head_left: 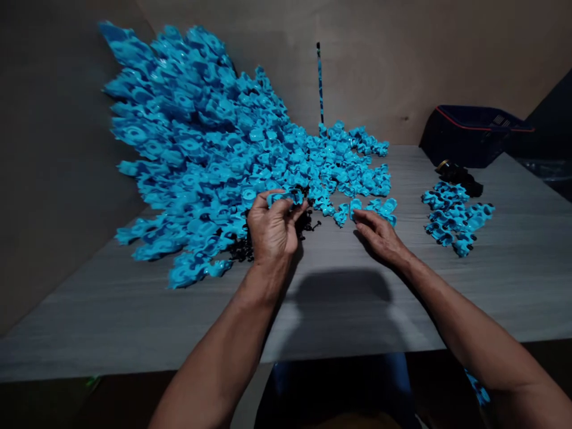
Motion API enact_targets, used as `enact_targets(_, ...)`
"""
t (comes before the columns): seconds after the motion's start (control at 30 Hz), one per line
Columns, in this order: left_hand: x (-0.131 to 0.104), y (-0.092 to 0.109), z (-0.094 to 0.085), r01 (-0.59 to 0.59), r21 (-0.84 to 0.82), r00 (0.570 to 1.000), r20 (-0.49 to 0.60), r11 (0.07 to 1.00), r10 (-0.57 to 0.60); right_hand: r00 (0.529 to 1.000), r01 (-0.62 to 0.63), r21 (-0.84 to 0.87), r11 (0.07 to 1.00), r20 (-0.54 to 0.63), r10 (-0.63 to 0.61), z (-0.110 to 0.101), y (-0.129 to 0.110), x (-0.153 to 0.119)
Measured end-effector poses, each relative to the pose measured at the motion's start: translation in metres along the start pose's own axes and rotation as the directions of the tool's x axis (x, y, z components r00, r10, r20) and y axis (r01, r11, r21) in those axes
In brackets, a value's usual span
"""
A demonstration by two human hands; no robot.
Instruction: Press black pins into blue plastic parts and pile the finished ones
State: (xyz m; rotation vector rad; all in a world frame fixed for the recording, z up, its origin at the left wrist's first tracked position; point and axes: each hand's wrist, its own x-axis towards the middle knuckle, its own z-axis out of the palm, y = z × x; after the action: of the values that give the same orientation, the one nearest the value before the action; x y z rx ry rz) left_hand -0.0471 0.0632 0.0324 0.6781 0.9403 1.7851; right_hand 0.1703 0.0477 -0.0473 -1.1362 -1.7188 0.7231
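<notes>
My left hand [271,229] is raised a little above the grey table [313,310] and pinches a blue plastic part [286,197] between fingers and thumb. Under and just right of it lies a small heap of black screws [308,221]. My right hand [379,237] lies low on the table, fingers stretched toward a loose blue part [355,205] at the edge of the big blue pile [210,149]; whether it touches the part I cannot tell.
A smaller group of blue parts [453,217] lies at the right. Behind it are a dark tool [460,177] and a dark basket [473,134]. A thin upright rod [319,83] stands behind the pile. Brown walls close in at left and back.
</notes>
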Motion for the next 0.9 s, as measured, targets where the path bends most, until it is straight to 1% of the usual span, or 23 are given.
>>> enact_targets(0.07, 0.003, 0.003, 0.001, -0.073, -0.028, 0.996, -0.051, 0.997, 0.071, 0.997, 0.067, -0.045, 0.997, -0.028, -0.069, -0.001, -0.001, 0.002)
enact_targets(0.13, 0.005, 0.004, 0.001, -0.139, -0.048, 0.985, -0.107, 0.989, 0.133, 0.987, 0.159, -0.086, 0.984, -0.011, -0.16, 0.004, -0.007, 0.006)
enact_targets(0.2, 0.007, 0.004, 0.001, -0.185, -0.056, 0.974, -0.141, 0.981, 0.176, 0.965, 0.258, -0.126, 0.958, 0.074, -0.25, 0.017, -0.017, 0.013)
enact_targets(0.27, 0.011, 0.005, -0.002, -0.213, -0.044, 0.967, -0.151, 0.976, 0.205, 0.931, 0.34, -0.17, 0.925, 0.199, -0.306, 0.037, -0.026, 0.023)
enact_targets(0.33, 0.014, 0.005, -0.005, -0.239, -0.016, 0.961, -0.147, 0.971, 0.234, 0.902, 0.379, -0.229, 0.897, 0.307, -0.302, 0.061, -0.034, 0.034)
enact_targets(0.4, 0.016, 0.005, -0.007, -0.259, 0.011, 0.957, -0.137, 0.966, 0.258, 0.891, 0.382, -0.304, 0.873, 0.374, -0.259, 0.082, -0.038, 0.044)
enact_targets(0.47, 0.015, 0.004, -0.007, -0.265, 0.027, 0.957, -0.12, 0.964, 0.266, 0.884, 0.381, -0.379, 0.843, 0.416, -0.212, 0.096, -0.038, 0.049)
enact_targets(0.5, 0.014, 0.002, -0.006, -0.261, 0.036, 0.958, -0.113, 0.965, 0.263, 0.882, 0.382, -0.409, 0.829, 0.429, -0.194, 0.098, -0.037, 0.049)
enact_targets(0.57, 0.009, -0.002, -0.004, -0.239, 0.066, 0.963, -0.109, 0.969, 0.245, 0.882, 0.384, -0.444, 0.81, 0.436, -0.179, 0.096, -0.034, 0.044)
enact_targets(0.67, -0.003, -0.015, 0.001, -0.167, 0.126, 0.981, -0.077, 0.978, 0.177, 0.903, 0.361, -0.462, 0.81, 0.391, -0.179, 0.081, -0.028, 0.029)
enact_targets(0.77, -0.015, -0.031, 0.005, -0.1, 0.14, 0.995, 0.016, 0.985, 0.098, 0.928, 0.312, -0.456, 0.833, 0.333, -0.165, 0.065, -0.022, 0.018)
enact_targets(0.83, -0.022, -0.04, 0.006, -0.05, 0.12, 0.996, 0.075, 0.991, 0.042, 0.932, 0.298, -0.413, 0.861, 0.321, -0.169, 0.053, -0.017, 0.014)
enact_targets(0.9, -0.028, -0.045, 0.006, 0.025, 0.087, 0.993, 0.112, 0.996, -0.034, 0.938, 0.274, -0.358, 0.893, 0.304, -0.166, 0.039, -0.011, 0.01)
